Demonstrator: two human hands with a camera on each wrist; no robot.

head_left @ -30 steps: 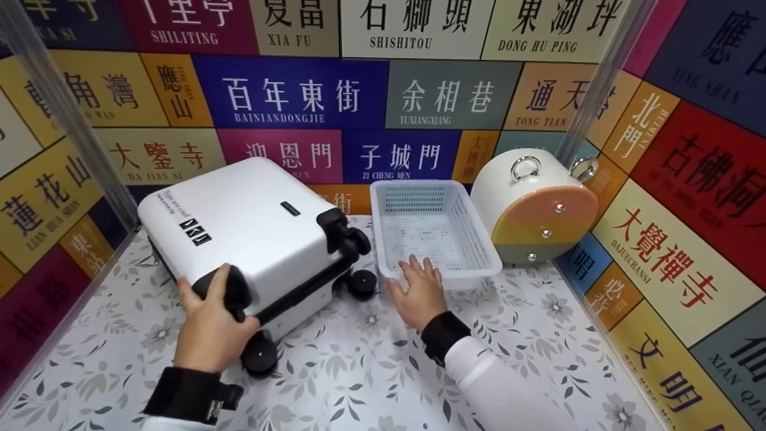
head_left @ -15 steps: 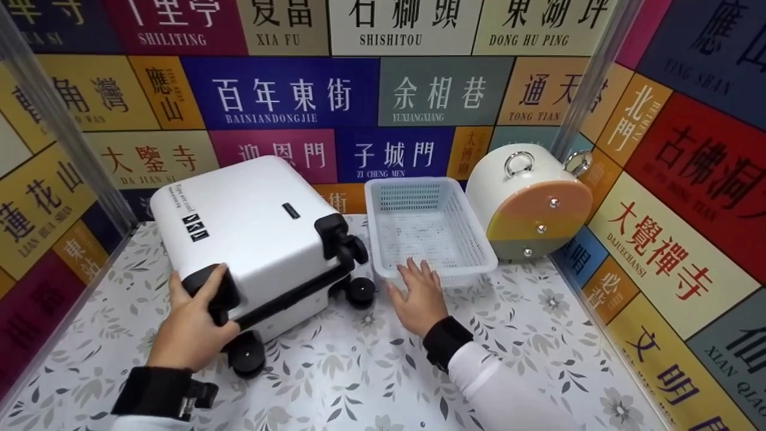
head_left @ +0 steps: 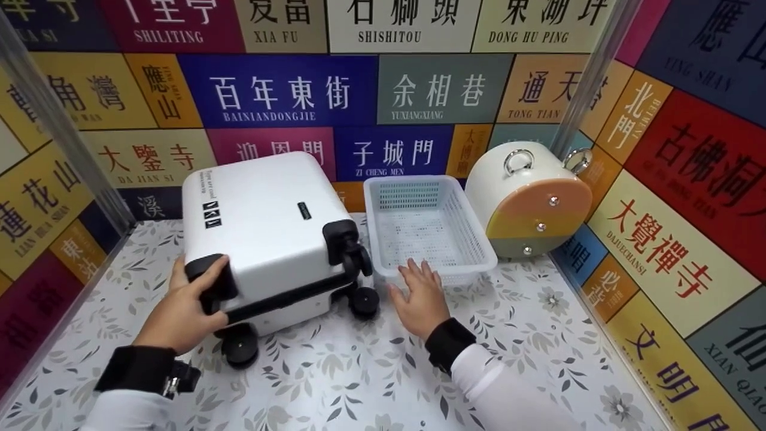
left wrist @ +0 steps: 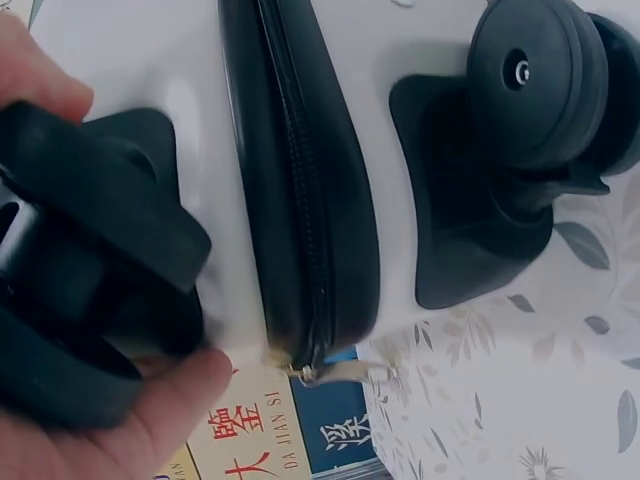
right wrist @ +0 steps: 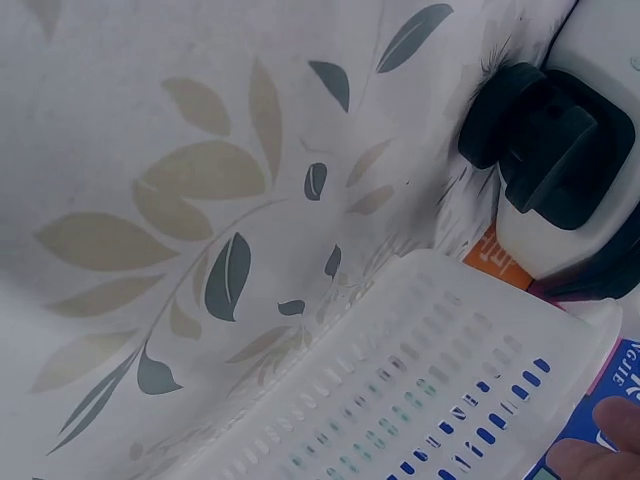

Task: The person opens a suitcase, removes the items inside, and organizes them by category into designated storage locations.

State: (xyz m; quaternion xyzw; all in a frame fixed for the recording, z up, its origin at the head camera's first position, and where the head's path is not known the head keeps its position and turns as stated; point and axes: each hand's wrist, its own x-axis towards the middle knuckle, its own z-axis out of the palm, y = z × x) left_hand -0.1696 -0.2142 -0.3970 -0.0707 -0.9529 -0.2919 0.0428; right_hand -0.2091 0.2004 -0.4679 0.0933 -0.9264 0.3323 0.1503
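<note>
A small white suitcase (head_left: 269, 221) with black caster wheels lies flat on the left, its wheeled end angled toward the person. My left hand (head_left: 182, 308) grips its near left corner, fingers on top and thumb below. In the left wrist view, thumb and fingers curl round a black caster wheel (left wrist: 100, 200) there, with the zipper seam (left wrist: 300, 180) beside it. Right of the suitcase stands a white perforated plastic basket (head_left: 431, 272). My right hand (head_left: 422, 305) rests with spread, relaxed fingers at the basket's near rim. Fingertips (right wrist: 590, 455) show at the corner of the right wrist view.
To the basket's right, close beside it, stands a round cream case (head_left: 497, 179) with an orange, yellow and green front, studs and metal rings. Colourful sign-printed walls (head_left: 278, 90) enclose the back and both sides. A floral cover (head_left: 335, 383) spreads over the tabletop.
The suitcase has turned on the table, its far end swinging right and its near left corner shifting left with my left hand. My right hand stays at the basket's rim.
</note>
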